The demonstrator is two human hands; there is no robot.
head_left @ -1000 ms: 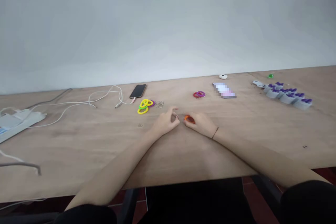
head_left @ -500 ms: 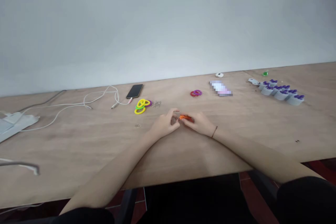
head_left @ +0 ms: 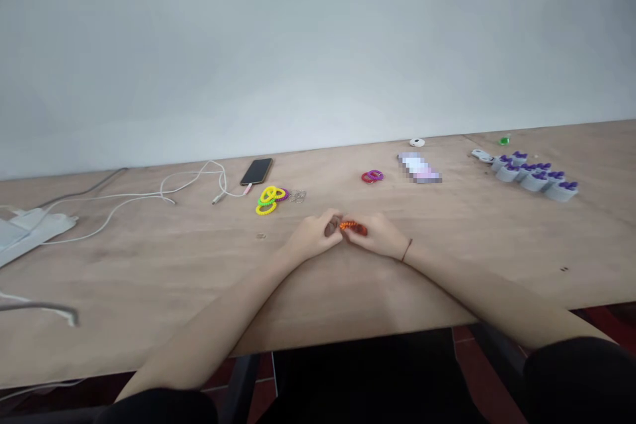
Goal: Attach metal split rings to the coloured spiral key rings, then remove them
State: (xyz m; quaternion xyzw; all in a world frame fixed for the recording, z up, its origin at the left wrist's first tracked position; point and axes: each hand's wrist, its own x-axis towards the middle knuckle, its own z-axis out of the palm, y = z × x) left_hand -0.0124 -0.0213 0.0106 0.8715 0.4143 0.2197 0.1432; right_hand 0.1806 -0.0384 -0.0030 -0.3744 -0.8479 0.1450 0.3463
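In my right hand is an orange spiral coil ring, gripped between thumb and fingers; part of it is hidden by the hand. My left hand meets it from the other side, thumb and fingertips pinched at the coil's left end. What those left fingers hold is too small to make out. Beyond my left hand lies a pile of yellow, green and purple coil rings, beside a small heap of metal rings. Farther off, a red and a purple coil ring overlap on the table.
A dark phone with a white cable lies at the back left. Another phone, its screen blurred out, and a white oval case are behind my right hand. Grey objects with purple tops stand at the right on the wooden table.
The fingers of my left hand have closed in toward the orange coil ring. My right hand keeps its hold with little movement. The view has shifted very slightly.
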